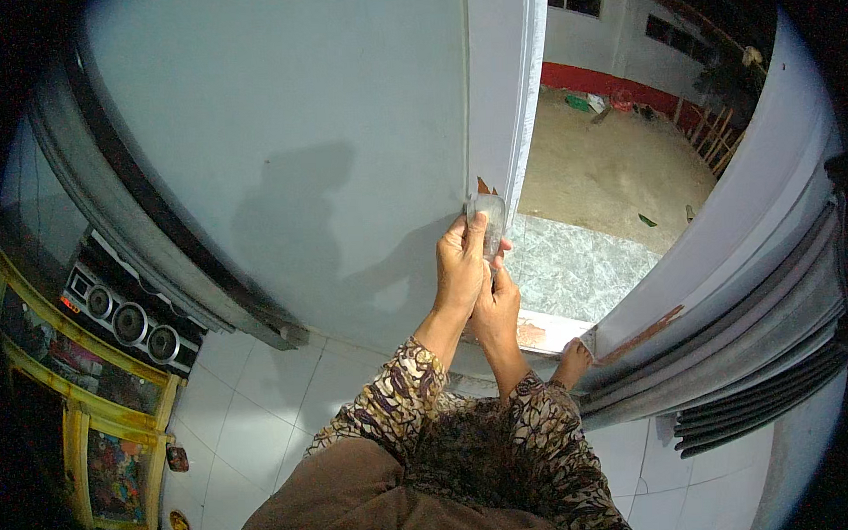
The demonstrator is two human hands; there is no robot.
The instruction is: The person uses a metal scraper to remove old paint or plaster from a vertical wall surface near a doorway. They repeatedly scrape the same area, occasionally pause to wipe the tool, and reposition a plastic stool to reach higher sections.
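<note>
My left hand [458,267] grips a small, flat, translucent object [491,224] with rounded corners, its thumb pressed on the front. What exactly the object is cannot be made out. Directly below, my right hand [497,304] is curled against the left hand at the object's lower end; its fingers are mostly hidden, so whether it also grips the object is unclear. Just behind the object rises the white door frame [499,80], where a brown patch of chipped paint [485,186] shows above the object's top edge.
A pale wall [361,78] lies to the left, with a grey curtain [142,226] beyond. At lower left stands a yellow cabinet [72,417] with a speaker unit [128,321]. Another grey curtain [735,338] hangs at right. A bare foot [574,361] is by the threshold [549,336].
</note>
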